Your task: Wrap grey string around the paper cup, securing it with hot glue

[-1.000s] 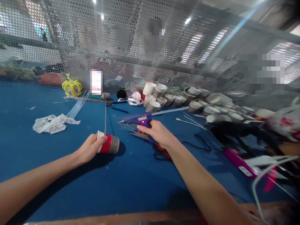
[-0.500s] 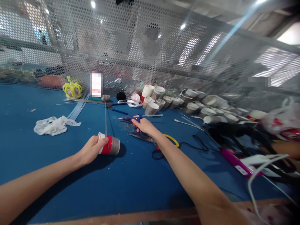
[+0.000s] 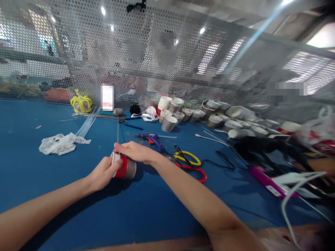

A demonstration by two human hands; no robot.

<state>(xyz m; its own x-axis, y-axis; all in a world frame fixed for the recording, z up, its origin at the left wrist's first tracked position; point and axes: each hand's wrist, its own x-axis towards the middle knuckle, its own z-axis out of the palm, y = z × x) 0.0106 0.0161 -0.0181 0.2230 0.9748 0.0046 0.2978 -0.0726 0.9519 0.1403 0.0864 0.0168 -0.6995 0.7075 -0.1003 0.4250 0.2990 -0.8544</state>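
My left hand (image 3: 102, 174) is closed around a red and white paper cup (image 3: 128, 170) lying on its side, its lower part wrapped in grey yarn. A taut strand of grey yarn (image 3: 117, 130) runs from a small grey yarn ball (image 3: 117, 112) down to the cup. Over the cup's rim, my right hand (image 3: 134, 152) pinches this strand between its fingers. Just beyond that hand a blue glue gun (image 3: 154, 139) rests on the table. Scissors (image 3: 200, 175) with a red handle loop lie partly behind my right forearm, beside a yellow loop (image 3: 195, 158).
Several yarn-wrapped cups (image 3: 169, 122) stand at the back right before a perforated metal screen (image 3: 104, 52). White lace (image 3: 59, 143) and clear glue sticks (image 3: 89, 123) lie left. A purple power strip (image 3: 264, 181) with cables sits right. A phone (image 3: 107, 97) leans at the back.
My right hand has let go of the glue gun and moved left to the yarn at the cup. The glue gun now lies on the table. My left hand still holds the cup.
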